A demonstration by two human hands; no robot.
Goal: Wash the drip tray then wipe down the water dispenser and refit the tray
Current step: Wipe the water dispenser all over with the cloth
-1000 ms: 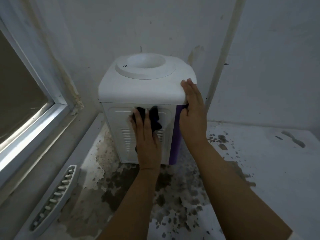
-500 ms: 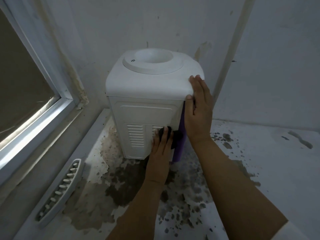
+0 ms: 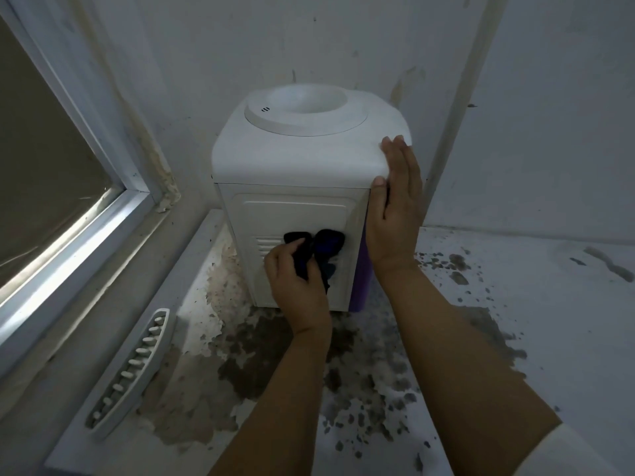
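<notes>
A white water dispenser (image 3: 295,159) with a purple front stands in the corner on a stained counter, its vented side panel facing me. My left hand (image 3: 297,286) grips a dark cloth (image 3: 321,245) against the lower part of that panel, its fingers curled into the fabric. With straight fingers, my right hand (image 3: 395,214) rests flat on the dispenser's near right top corner, thumb on the edge. The white slotted drip tray (image 3: 132,372) lies apart on the counter's left edge, below the window.
A window (image 3: 51,187) with a white frame fills the left side. Grey walls close in behind the dispenser. The counter (image 3: 532,304) stretches to the right, its paint peeled into dark patches in front of the dispenser.
My left hand with the cloth went down and right on the panel, then came back left, and now bunches the cloth. My right hand stays on the top corner.
</notes>
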